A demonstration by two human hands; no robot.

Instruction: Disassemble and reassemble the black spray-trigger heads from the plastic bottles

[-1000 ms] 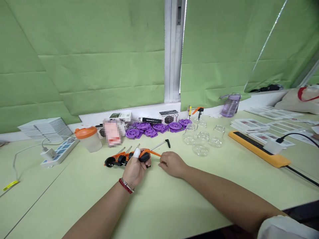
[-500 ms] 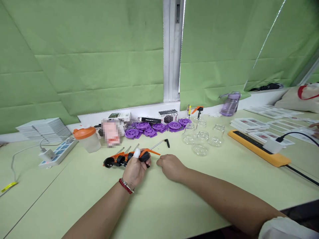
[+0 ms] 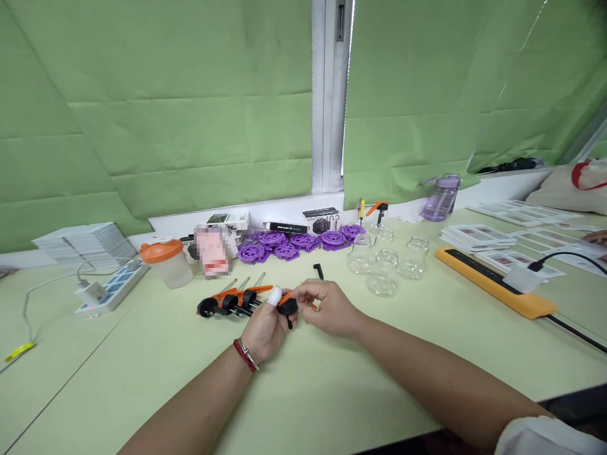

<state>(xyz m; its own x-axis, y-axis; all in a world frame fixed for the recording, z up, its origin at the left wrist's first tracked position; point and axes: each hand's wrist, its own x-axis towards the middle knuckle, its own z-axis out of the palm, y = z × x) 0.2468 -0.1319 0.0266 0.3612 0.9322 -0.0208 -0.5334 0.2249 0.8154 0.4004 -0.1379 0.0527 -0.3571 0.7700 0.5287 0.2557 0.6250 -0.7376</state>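
My left hand (image 3: 267, 325), its thumb wrapped in white, is closed round a black and orange spray head (image 3: 287, 306). My right hand (image 3: 332, 308) touches the spray head's right side; its thumb and forefinger are pinched near the orange lever, and what lies between the fingertips is too small to make out. Several black and orange spray heads (image 3: 230, 304) with clear tubes lie in a row left of my hands. Behind my right hand a small black nozzle piece (image 3: 318, 271) rests on the table.
Clear glass bottles (image 3: 380, 284) stand right of centre. Purple wheel-shaped parts (image 3: 302, 242) lie along the back. An orange power strip (image 3: 493, 284) and printed sheets (image 3: 474, 237) are at the right, beside a person's hand (image 3: 595, 238). An orange-lidded cup (image 3: 167, 268) stands left.
My left hand has moved slightly right with the spray head. My right hand has risen and come against it, its fingers now nearer the lever.
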